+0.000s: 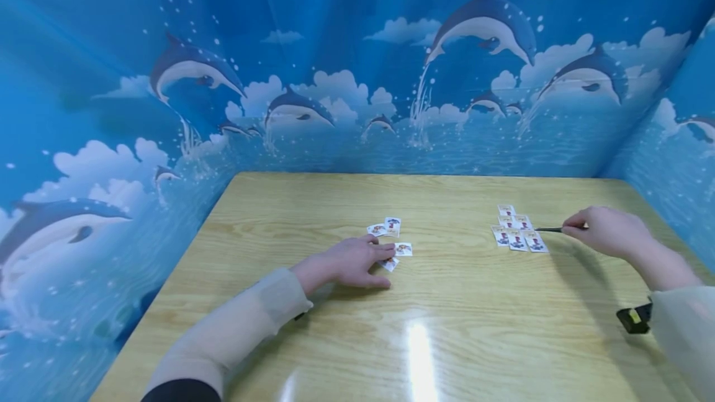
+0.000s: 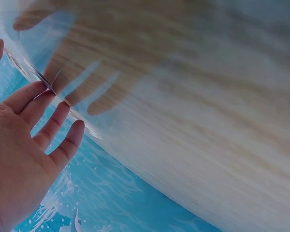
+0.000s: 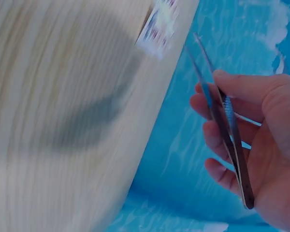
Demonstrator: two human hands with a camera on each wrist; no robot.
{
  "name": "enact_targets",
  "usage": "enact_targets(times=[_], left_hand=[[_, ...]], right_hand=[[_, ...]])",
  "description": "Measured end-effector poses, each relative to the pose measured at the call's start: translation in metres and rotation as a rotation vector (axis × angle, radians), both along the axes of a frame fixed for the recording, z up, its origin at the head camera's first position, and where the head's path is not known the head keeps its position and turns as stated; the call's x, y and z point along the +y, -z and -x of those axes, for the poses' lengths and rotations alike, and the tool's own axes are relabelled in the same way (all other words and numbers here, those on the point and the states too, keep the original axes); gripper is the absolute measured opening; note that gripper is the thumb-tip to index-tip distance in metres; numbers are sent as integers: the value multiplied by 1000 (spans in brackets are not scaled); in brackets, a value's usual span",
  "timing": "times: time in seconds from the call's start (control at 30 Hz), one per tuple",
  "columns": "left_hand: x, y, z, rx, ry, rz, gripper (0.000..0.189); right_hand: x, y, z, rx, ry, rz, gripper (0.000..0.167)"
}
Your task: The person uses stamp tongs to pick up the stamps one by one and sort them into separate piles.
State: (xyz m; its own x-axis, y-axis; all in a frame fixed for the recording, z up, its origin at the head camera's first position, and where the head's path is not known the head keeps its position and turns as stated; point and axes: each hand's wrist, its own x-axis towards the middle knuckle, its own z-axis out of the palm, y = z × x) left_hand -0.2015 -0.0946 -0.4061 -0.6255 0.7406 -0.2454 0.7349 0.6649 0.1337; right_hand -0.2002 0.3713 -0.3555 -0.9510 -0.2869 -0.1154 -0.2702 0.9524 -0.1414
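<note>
The right hand (image 1: 606, 231) pinches thin metal tweezers (image 1: 550, 229) beside small printed stamps (image 1: 516, 231) near the table's (image 1: 447, 327) far-right edge; the left hand (image 1: 349, 262) lies flat, fingers apart; the prints are illegible.

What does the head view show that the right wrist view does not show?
Only the head view shows the left hand resting on loose stamps, the arranged group of stamps and the whole table. Only the right wrist view shows the tweezers' two separate arms and ridged grip. Both show the right hand holding the tweezers near stamps on the wooden table.
</note>
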Motion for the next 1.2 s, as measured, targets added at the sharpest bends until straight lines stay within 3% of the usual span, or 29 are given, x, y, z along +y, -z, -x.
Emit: enact_targets(times=[0.23,0.33,0.53,0.7,1.0,1.2], left_hand=[[0,0,0,5,6,12,74],[1,-1,0,9,15,12,75],[1,-2,-1,10,13,20,74],[1,-4,-3,10,10,27,74],[0,-2,-2,10,14,34,74],[1,-1,-1,6,4,43,76]], right_hand=[[-49,1,0,94,-83,106,23],[-73,5,2,123,-159,164,17],[-117,13,7,120,-306,234,16],[-149,19,17,90,-397,229,18],[-184,31,40,72,-451,184,19],[-196,35,46,42,-473,180,19]])
